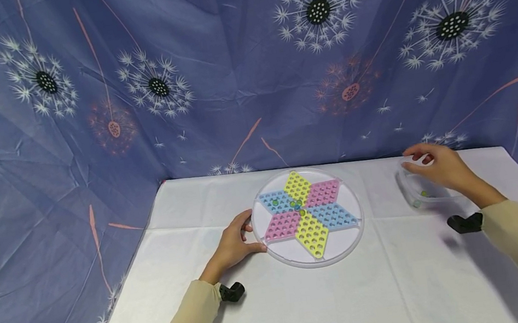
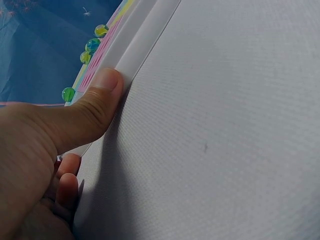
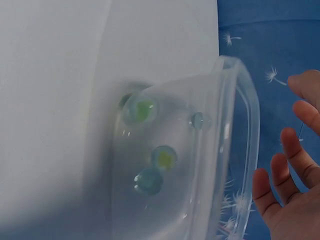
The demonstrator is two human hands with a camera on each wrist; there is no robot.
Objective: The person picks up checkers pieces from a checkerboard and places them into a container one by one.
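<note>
A round white Chinese checkers board [image 1: 278,250] with a yellow, pink and blue star lies on the table. Several glass marbles [image 1: 299,203] sit near its centre, and a green marble [image 1: 275,202] is in the upper-left blue point. My left hand [image 1: 232,248] grips the board's left rim; its thumb [image 2: 102,92] lies along the edge in the left wrist view. Above a clear plastic container [image 3: 227,115] at the right, my right hand [image 1: 441,169] hovers with fingers loosely bent and nothing visible between them. Several marbles [image 3: 164,158] lie inside the container.
A white cloth [image 1: 339,305] covers the table. Behind and at the left hangs a blue curtain [image 1: 237,76] with dandelion prints, reaching the table's far edge. The container stands near the back right corner.
</note>
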